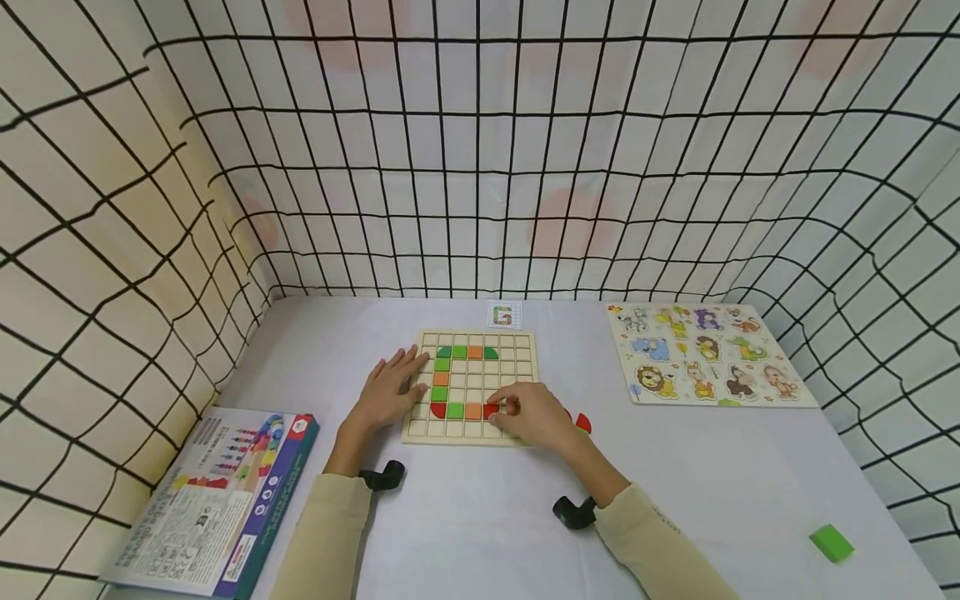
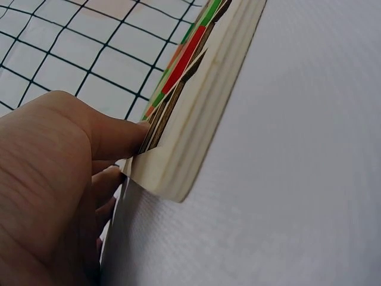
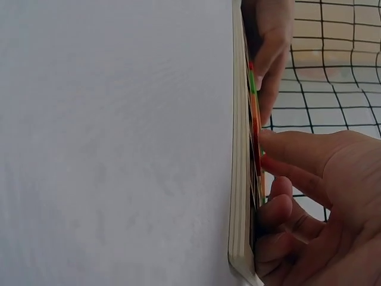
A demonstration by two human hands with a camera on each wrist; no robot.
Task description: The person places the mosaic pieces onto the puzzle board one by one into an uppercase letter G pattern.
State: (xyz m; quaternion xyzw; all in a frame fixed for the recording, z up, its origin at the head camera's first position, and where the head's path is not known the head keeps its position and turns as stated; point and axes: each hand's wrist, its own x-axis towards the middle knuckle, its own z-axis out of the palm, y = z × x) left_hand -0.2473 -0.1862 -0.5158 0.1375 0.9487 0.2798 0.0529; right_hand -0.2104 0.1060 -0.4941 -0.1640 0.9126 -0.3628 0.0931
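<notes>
A wooden grid board lies on the table, with green, orange and red pieces forming a C-like outline in its cells. A red rounded piece fills the bottom-left corner of that outline. My left hand rests at the board's left edge, fingers extended and thumb on the rim. Over the lower right of the board, the right hand pinches a red piece between thumb and forefinger, at the end of the bottom row. In the right wrist view, the fingertips meet this piece close against the board.
A small pattern card lies behind the board. More red pieces sit just right of the right hand. An animal puzzle board is at the right, a box at the left, a green block at front right. Black netting surrounds the table.
</notes>
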